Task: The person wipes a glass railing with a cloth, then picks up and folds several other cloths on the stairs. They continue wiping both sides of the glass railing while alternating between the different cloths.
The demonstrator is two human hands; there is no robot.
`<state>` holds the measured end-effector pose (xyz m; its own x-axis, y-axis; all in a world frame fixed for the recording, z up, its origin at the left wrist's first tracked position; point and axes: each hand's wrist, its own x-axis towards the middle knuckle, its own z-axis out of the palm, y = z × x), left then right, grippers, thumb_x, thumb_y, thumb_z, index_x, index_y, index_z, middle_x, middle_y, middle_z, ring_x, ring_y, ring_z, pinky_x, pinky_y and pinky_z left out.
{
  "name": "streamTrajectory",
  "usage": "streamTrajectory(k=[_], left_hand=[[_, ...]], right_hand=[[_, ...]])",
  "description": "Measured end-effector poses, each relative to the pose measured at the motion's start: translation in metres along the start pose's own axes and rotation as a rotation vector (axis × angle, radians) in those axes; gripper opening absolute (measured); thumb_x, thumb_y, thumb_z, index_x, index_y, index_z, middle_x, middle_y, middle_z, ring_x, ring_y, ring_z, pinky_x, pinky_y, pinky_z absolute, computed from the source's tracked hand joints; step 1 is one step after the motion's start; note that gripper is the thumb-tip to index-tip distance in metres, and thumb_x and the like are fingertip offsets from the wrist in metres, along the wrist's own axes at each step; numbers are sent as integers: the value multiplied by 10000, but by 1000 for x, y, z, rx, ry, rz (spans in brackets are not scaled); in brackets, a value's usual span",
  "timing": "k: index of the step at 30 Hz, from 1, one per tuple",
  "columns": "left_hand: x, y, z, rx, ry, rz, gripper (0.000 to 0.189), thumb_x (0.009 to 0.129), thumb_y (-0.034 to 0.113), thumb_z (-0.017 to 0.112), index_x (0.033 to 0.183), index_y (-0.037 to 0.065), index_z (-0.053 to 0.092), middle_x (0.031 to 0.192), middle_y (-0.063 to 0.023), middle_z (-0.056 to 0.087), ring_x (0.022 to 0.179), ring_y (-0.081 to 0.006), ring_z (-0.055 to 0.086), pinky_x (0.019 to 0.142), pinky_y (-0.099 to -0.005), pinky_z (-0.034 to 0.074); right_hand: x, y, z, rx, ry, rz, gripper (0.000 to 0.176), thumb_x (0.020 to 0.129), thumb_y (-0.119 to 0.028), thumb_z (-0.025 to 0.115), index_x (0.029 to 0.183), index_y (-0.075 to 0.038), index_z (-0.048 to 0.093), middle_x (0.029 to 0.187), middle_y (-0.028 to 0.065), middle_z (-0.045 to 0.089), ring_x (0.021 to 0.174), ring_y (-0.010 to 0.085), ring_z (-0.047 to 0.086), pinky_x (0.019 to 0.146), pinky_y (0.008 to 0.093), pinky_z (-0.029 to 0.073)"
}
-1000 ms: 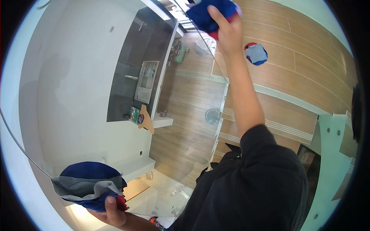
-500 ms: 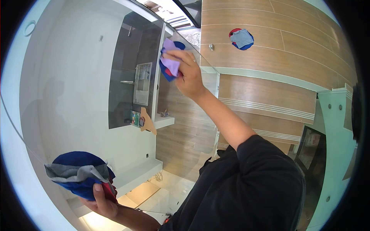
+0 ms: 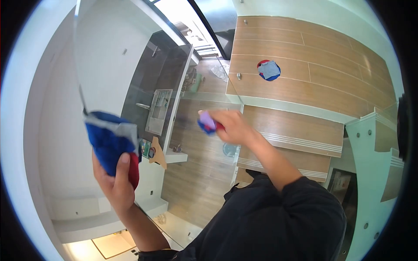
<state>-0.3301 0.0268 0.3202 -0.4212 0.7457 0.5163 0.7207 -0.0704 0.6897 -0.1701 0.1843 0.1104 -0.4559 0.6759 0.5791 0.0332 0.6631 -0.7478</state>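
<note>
In my left hand (image 3: 115, 187) is a folded blue cloth (image 3: 109, 145) with a grey strip and a red part; my thumb presses on its front. The cloth sits along the edge of a clear glass panel (image 3: 77, 52), which runs up from its top corner. Fingers closed, my right hand (image 3: 235, 126) holds a bunched purple cloth (image 3: 206, 119) with blue and red parts, in front of the glass. A round blue and red piece (image 3: 271, 80) with a grey cloth (image 3: 268, 69) on top lies on the wooden landing at upper right.
Wooden steps (image 3: 287, 124) with pale strips descend below the landing (image 3: 331, 65). Beyond the glass, far below, are a dark counter with a sink (image 3: 160, 108) and a wooden floor (image 3: 187, 178). Glass panels with metal fittings (image 3: 369, 132) stand at right.
My left hand has moved up and right with the blue cloth along the glass edge. My right hand has come down and right with the purple cloth, which looks more bunched. The view has shifted.
</note>
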Motion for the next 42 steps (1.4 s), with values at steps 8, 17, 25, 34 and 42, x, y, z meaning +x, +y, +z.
streamTrajectory(k=[8, 17, 25, 34, 42], left_hand=[[1, -5, -11, -81, -133, -23, 357, 878, 126, 628, 1185, -40, 555, 1016, -66, 641, 876, -126, 586, 813, -252, 462], [-3, -14, -13, -114, -122, 24, 377, 890, 133, 634, 1215, -36, 546, 1039, -77, 650, 941, -129, 589, 876, -264, 451], [-10, -12, -19, -91, -83, -178, 443, 847, 121, 664, 1236, -40, 529, 1069, -104, 647, 949, -148, 613, 880, -281, 469], [-14, 9, -28, -131, -70, -723, 400, 710, 77, 653, 1095, -20, 606, 984, -73, 664, 913, -153, 616, 864, -282, 470], [-5, 22, -10, -129, 42, -815, 341, 650, 39, 622, 984, -27, 643, 931, -60, 667, 851, -139, 621, 811, -283, 490]], right_hand=[[-14, -239, -80, 248, -231, -364, 293, 682, -140, 740, 966, -100, 678, 738, 54, 660, 563, 217, 575, 525, 303, 464], [-21, -282, -77, 389, -163, -408, 70, 690, -131, 723, 711, -89, 671, 700, 29, 669, 493, 129, 527, 428, 245, 404], [30, -228, -101, 326, -122, -497, 79, 705, -152, 701, 677, -79, 688, 658, 9, 654, 483, 101, 525, 412, 214, 387], [173, -204, -146, 771, -277, -188, 214, 707, -177, 640, 559, -23, 632, 561, 71, 612, 426, 140, 515, 449, 256, 448], [259, -150, -183, 670, -619, -335, 328, 817, -338, 652, 659, -60, 581, 738, 75, 659, 568, 199, 552, 552, 331, 428]])
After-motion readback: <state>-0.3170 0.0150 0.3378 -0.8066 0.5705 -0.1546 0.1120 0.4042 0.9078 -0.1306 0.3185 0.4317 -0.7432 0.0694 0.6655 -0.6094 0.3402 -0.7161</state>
